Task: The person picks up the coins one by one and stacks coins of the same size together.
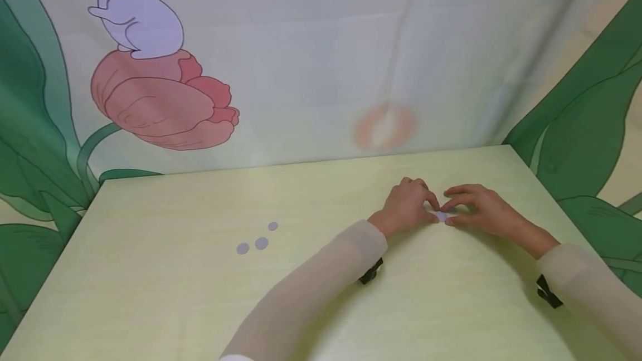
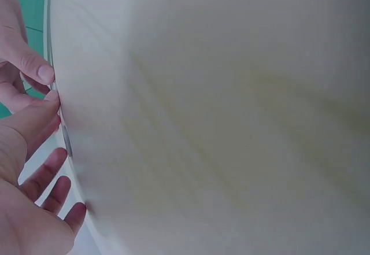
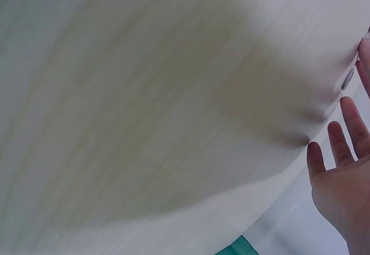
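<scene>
A small pale grey disc [image 1: 441, 216] lies on the table between the two hands, its edges partly covered by fingertips. My left hand [image 1: 407, 205] pinches it from the left with thumb and index finger. From the other side, the thumb and index finger of my right hand [image 1: 480, 210] hold its right edge. In the left wrist view the two thumb tips nearly meet, and a thin grey disc [image 2: 67, 141] shows edge-on beside them. The right wrist view has a grey disc [image 3: 347, 79] near the right hand's fingers [image 3: 352, 119]; the remaining fingers are spread.
Three similar grey discs, one nearest the left [image 1: 243, 248], a middle disc [image 1: 261, 243] and a far disc [image 1: 273, 226], lie apart on the pale yellow table [image 1: 165, 283]. A printed curtain [image 1: 301, 82] hangs behind the table's back edge. Black straps sit under both sleeves.
</scene>
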